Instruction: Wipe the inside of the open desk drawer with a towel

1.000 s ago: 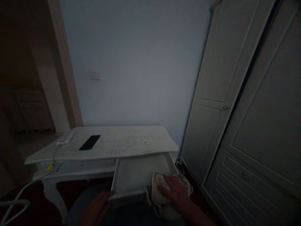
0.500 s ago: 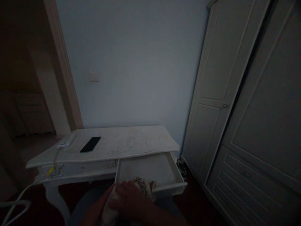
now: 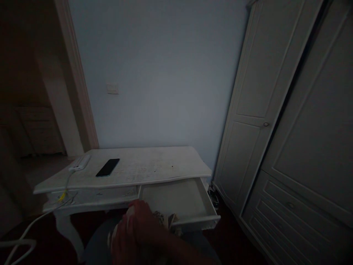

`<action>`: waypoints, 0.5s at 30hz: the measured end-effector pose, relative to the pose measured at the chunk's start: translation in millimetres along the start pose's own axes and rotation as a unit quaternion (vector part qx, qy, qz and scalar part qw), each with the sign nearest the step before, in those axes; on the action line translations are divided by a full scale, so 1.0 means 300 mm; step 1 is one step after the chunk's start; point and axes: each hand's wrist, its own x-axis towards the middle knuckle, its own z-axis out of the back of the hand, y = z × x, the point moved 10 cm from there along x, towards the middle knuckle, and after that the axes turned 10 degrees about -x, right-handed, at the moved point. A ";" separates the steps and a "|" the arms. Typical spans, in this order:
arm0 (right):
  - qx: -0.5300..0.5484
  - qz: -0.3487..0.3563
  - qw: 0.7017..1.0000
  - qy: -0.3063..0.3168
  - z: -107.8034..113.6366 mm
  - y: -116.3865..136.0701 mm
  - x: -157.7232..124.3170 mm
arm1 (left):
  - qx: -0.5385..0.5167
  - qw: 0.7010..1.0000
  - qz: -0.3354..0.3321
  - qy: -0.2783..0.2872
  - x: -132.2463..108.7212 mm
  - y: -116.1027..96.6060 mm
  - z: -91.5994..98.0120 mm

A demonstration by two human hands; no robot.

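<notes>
Low in the head view, over my lap, my left hand and my right hand are pressed together with curled fingers. Bits of a pale cloth item show between and beside them; its exact kind is hidden by the hands and the dim light. A dark-patterned part of it seems to lie beyond my right forearm, by the front of the pulled-out drawer. A small brownish piece sits beside that patterned part.
The drawer belongs to a worn white desk. On the desk lie a black phone and a white power strip, whose cable hangs down at the left. A pale wardrobe stands to the right, with dark items on the floor beside it.
My hands have moved slightly left and closer together around the pale cloth. Less of its dark-patterned part shows. The view has shifted slightly; the drawer stays pulled out.
</notes>
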 end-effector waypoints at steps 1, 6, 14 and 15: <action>0.044 0.005 0.999 0.004 0.028 -0.022 -0.009 | -0.011 1.000 -0.002 -0.015 0.031 -0.033 -0.008; 0.075 -0.016 0.995 0.069 0.163 -0.200 -0.181 | -0.115 0.989 0.067 0.061 0.132 -0.019 -0.044; -0.253 -0.071 0.953 0.149 0.201 -0.421 -0.448 | -0.242 0.957 0.143 0.066 0.160 0.229 0.083; -0.257 -0.069 0.952 0.150 0.197 -0.423 -0.447 | -0.231 0.961 0.137 0.064 0.198 0.220 0.087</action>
